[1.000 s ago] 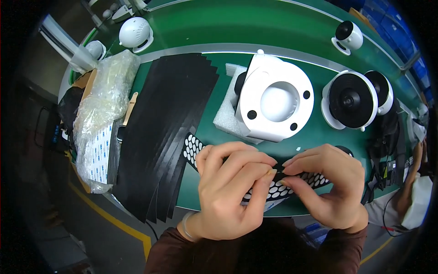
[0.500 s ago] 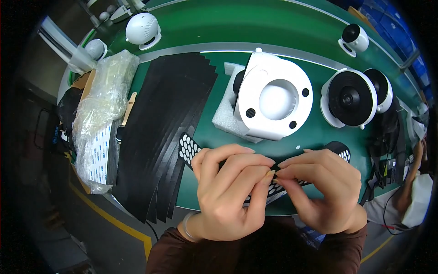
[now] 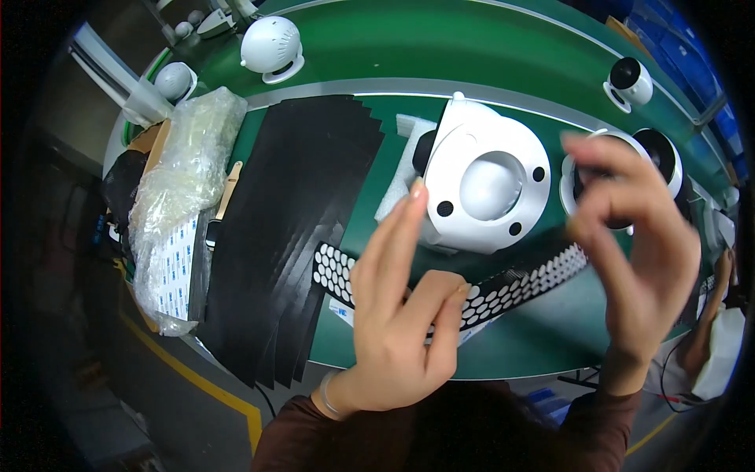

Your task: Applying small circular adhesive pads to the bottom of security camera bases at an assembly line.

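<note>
My left hand [image 3: 409,315] pinches a black strip with rows of white dots [image 3: 515,295] between thumb and curled finger, its other fingers stretched upward. The strip runs from beside the black sheets, under this hand, toward the right. My right hand [image 3: 641,228] is raised above the strip's right end, thumb and index finger pressed together. Motion blur hides what that pinch holds. Just beyond the left fingertips, a white device [image 3: 480,130] lies with its round base up, bearing three black round pads, on a white foam block [image 3: 401,173].
Overlapping black sheets [image 3: 291,197] lie on the left, beside a bubble-wrapped pack [image 3: 185,165]. White round devices with black fronts [image 3: 664,149] stand at the right. A white round unit [image 3: 271,47] sits on the green surface behind. Another person's arm [image 3: 704,315] shows far right.
My right hand has moved up and right, away from my left, exposing more of the dotted strip. My left fingers have straightened upward while its pinch stays on the strip.
</note>
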Tool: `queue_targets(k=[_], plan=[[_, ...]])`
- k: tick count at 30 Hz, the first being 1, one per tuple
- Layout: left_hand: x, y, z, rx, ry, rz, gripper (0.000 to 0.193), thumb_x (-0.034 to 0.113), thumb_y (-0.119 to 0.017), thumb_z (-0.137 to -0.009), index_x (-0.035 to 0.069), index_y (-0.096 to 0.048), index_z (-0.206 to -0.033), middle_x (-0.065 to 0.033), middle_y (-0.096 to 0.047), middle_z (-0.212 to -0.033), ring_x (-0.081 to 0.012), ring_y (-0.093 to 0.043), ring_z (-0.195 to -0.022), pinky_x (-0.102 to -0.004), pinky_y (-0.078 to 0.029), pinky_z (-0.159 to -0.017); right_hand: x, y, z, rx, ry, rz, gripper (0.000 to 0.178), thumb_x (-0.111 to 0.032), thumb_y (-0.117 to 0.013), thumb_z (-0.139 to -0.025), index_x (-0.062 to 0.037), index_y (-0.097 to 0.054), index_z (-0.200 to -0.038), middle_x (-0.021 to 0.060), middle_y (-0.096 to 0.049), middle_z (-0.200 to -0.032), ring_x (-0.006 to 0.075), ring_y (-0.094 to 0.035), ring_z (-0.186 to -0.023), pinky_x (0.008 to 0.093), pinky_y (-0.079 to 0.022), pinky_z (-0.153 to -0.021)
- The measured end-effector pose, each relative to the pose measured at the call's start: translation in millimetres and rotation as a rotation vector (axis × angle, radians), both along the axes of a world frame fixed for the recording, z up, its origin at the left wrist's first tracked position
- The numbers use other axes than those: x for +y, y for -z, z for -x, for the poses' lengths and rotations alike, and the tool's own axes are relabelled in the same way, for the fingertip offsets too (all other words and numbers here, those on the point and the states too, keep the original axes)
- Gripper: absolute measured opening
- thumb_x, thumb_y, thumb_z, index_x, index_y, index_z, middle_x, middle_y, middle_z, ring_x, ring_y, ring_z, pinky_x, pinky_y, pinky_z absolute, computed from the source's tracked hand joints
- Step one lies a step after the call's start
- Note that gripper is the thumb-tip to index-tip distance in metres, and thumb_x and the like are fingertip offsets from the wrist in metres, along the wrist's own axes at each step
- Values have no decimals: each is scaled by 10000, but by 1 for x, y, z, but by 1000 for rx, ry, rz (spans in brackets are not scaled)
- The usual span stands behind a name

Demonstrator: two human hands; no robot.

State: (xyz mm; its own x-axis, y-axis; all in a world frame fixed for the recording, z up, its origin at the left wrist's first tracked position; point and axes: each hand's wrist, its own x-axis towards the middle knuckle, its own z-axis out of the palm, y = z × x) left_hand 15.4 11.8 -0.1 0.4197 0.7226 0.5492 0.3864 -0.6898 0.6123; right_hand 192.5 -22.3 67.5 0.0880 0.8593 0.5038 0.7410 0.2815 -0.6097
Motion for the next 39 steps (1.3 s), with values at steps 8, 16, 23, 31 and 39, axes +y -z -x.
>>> queue_targets(k=[8,16,23,31,39], plan=[[3,10,1,3,24,5,66,61,-571,-730,3,-570,-697,-275,-374,-1305,-400,-382,-1191,-405,-322,-905,61,12,11,224,-54,139,96,-51,-604,-766,41,-599,-795,115,-623,-922,116,-584,-798,234,-462,-736],[5,9,2,20,36,-16,121,74,-566,-752,-5,-534,-666,-252,-407,-1290,-407,-388,-1182,-424,-338,-885,60,7,17,110,-43,140,64,-27,-595,-762,36,-587,-760,93,-614,-880,114,-582,-749,226,-470,-721],[5,8,2,23,35,-13,128,74,-570,-751,-9,-526,-664,-246,-405,-1295,-405,-389,-1181,-433,-336,-887,60,6,20,31,4,135,60,-17,-592,-761,42,-582,-757,88,-600,-888,109,-575,-760,220,-469,-715],[5,11,1,10,24,-28,122,68,-569,-746,-6,-522,-662,-233,-403,-1303,-402,-388,-1183,-426,-343,-879,60,4,19,98,-28,172,71,-30,-598,-769,38,-580,-757,87,-595,-899,108,-572,-753,221,-464,-723],[5,11,1,16,22,-19,131,71,-573,-744,-2,-513,-653,-221,-401,-1309,-395,-382,-1187,-422,-352,-867,60,5,22,51,18,166,69,-33,-593,-780,32,-577,-764,87,-600,-889,114,-577,-765,229,-465,-740]])
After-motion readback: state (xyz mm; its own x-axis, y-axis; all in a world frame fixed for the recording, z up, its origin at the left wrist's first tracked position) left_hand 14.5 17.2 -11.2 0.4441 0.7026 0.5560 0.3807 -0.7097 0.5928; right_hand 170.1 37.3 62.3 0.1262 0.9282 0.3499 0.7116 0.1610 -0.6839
